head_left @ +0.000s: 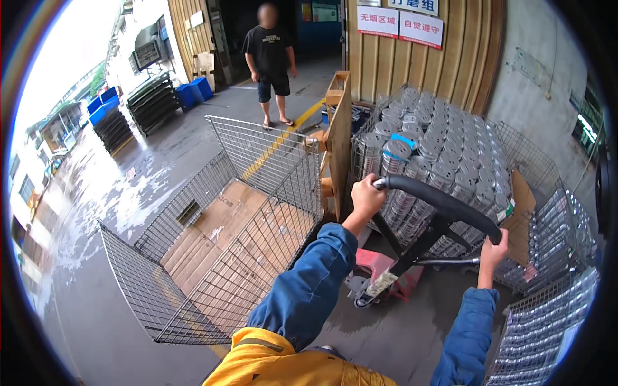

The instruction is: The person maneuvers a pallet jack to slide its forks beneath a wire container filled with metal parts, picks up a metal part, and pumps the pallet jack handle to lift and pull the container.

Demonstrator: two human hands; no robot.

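Observation:
My left hand (367, 197) is closed round the left end of a black pallet jack handle (444, 199). At the handle's other end, my right hand (493, 252) grips the lower right part. The pallet jack's red and grey base (380, 273) stands on the floor below, before a wire cage full of stacked silvery metal cylinders (444, 138). One cylinder in the cage has blue tape (397, 145) round its top. Left of my left arm is an open wire cage (238, 276) with cardboard (222, 225) on its bottom. Whether the forks are under the load is hidden.
A wooden pallet (340, 141) stands upright between the cages. Further cages of metal parts (547, 328) line the right side. A person in dark clothes (270, 61) stands by the doorway. Dark stacked racks (153, 103) and blue bins (193, 92) stand far left, near wet floor (129, 199).

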